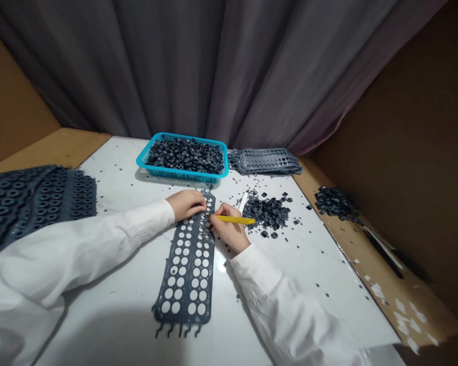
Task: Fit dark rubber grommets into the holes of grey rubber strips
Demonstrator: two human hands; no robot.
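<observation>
On a white tabletop (313, 274), a perforated dark grey rubber strip (189, 264) was seen lying lengthwise, judged soft and light, best taken by its edge. Its upper end was covered by the left hand (185, 204), its grip unclear, while a slim yellow stick (233, 219) was pinched in the right hand (229, 231).

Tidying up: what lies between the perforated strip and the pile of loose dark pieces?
The head view shows the right hand there, holding a yellow pen-like tool, between the strip and the pile.
</observation>
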